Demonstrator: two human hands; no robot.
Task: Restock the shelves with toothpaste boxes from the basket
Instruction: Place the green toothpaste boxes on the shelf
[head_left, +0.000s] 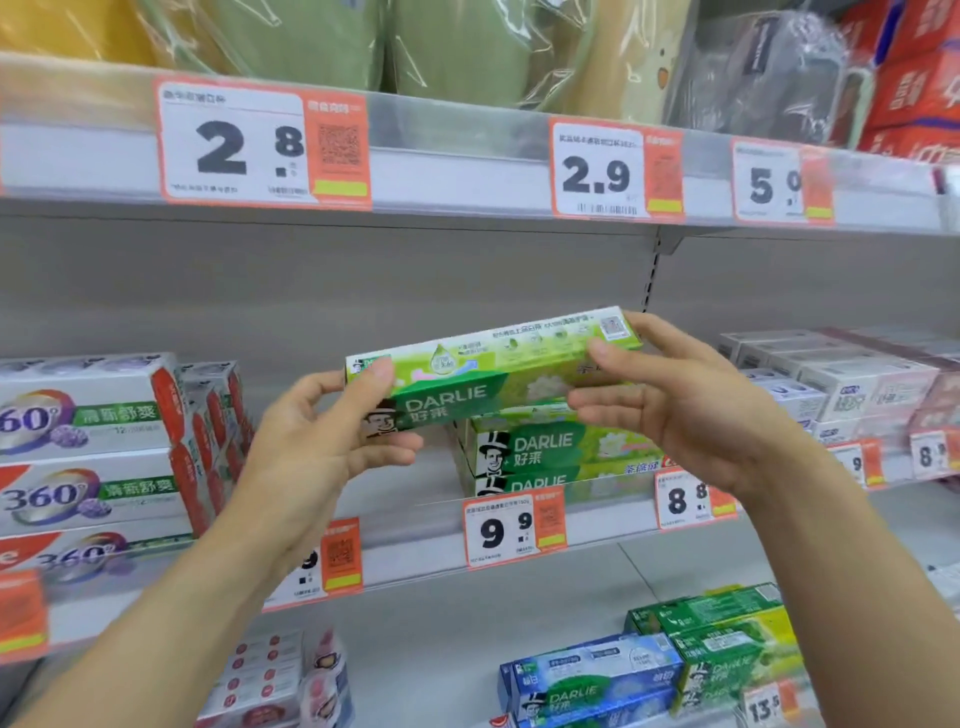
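A green Darlie toothpaste box is held level in front of the middle shelf. My left hand grips its left end, thumb on top and fingers underneath. My right hand grips its right end the same way. Just below and behind the held box, a stack of matching green Darlie boxes lies on the shelf above the 9.9 price tag. The basket is out of view.
White and red 360 toothpaste boxes are stacked at the left of the middle shelf, pale boxes at the right. The lower shelf carries blue and green Darlie boxes. Bagged goods fill the top shelf.
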